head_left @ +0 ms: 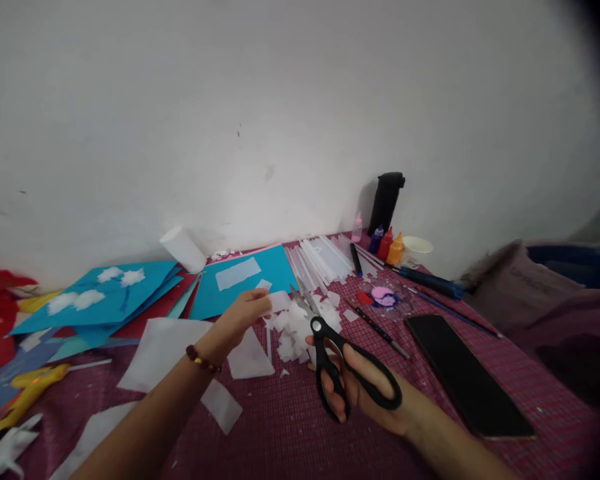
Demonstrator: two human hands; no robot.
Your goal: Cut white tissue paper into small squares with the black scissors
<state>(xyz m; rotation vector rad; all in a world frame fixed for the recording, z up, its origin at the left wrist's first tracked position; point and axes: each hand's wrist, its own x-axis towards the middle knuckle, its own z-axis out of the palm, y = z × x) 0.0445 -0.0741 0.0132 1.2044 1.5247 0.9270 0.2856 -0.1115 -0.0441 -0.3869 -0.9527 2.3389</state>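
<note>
Centrally, item one: the scissors (325, 353), black-handled, lying low over the red checked cloth (290, 427) with the blades pointing away from us into the scraps. We cannot tell whether the blades are parted.

Item two: our right hand (367, 393), palm turned up, fingers (336, 400) curled through the handle loops and gripping them.

Item three: our left hand (240, 319), with a beaded bracelet (203, 361) at the wrist. Its thumb and fingertips are pressed together, pinching a small white paper piece (281, 301) just above the blade tips.

Item four: a heap of white scraps (295, 330), directly beneath the paper piece and touching the scissors' blades.

Item five: larger white sheets (157, 347), flat on the cloth under our left forearm.

Item six: a blue card (275, 270) behind the heap, with more blue cards (100, 293) to the left bearing white tufts.

Item seven: a bundle of white strips (320, 257) against the wall.

Item eight: a black flask (386, 200), small paint bottles (389, 245) and a white cup (418, 249), all grouped at the far right.

Item nine: a flat black slab (467, 373), right of our right hand.

Item ten: a yellow glue gun (27, 395), at the far left edge.
</note>
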